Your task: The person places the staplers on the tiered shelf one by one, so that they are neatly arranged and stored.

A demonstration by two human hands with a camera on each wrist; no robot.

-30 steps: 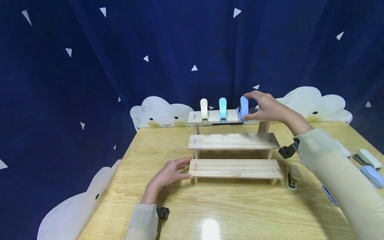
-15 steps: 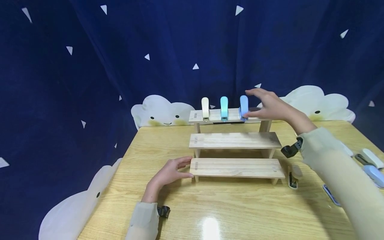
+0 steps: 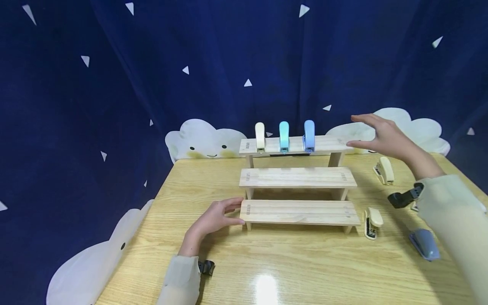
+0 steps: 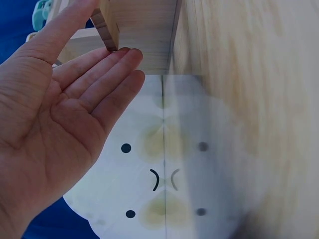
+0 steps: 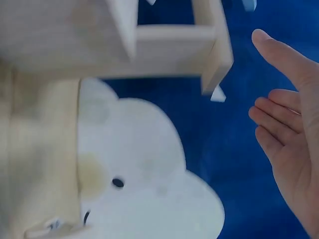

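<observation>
On the top step of a three-step wooden stand (image 3: 297, 178), three staplers stand side by side, handles up. In the head view they are a cream stapler (image 3: 260, 137), a turquoise stapler (image 3: 284, 136) and a blue stapler (image 3: 309, 135). My right hand (image 3: 385, 135) hovers beside the stand's top right end, thumb and fingers spread, holding nothing. In the left wrist view my left hand (image 4: 65, 114) has its fingers extended at the end of a wooden board. The head view places that hand against the lowest step's left end, thumb towards the front corner.
Right of the stand, a cream stapler (image 3: 384, 170) lies near the back and another cream stapler (image 3: 372, 222) by the lowest step. A grey-blue stapler (image 3: 425, 244) sits farther front, near my right sleeve (image 3: 453, 212). A dark blue curtain (image 3: 228, 63) hangs behind.
My right hand has let go of the blue stapler, leaving it on the top step, and moved off to the right. My left hand has stayed at the lowest step.
</observation>
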